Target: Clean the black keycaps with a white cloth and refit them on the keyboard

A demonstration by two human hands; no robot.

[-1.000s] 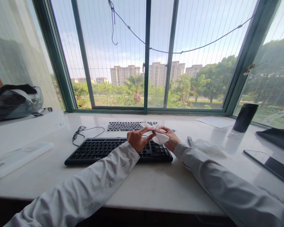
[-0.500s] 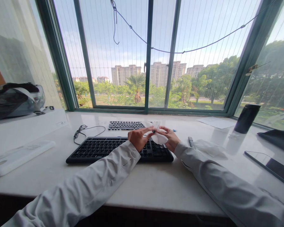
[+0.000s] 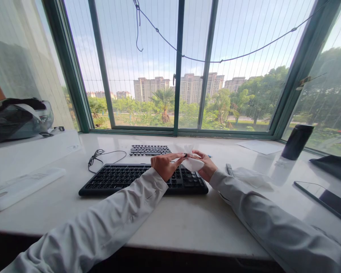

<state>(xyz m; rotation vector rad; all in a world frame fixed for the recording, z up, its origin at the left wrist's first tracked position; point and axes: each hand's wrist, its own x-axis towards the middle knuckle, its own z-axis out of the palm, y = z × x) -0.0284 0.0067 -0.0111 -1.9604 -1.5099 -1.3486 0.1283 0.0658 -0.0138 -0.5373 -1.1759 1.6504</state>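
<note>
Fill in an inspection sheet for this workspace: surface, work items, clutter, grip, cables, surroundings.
Surface: white countertop, glossy, reflecting window light.
Work items: black keyboard in front of rows of loose black keycaps; white tissue and small black piece between the hands, the piece too small to identify surely.
Clutter: helmet-like item on white box at left; crumpled translucent wrap, paper sheet, black cylinder and dark flat device at right.
Grip: left hand pinches the small black piece; right hand holds the tissue.
Cables: bundled black cable by the keyboard's far left corner.
Surroundings: green-framed window; apartment blocks and trees outside.
</note>
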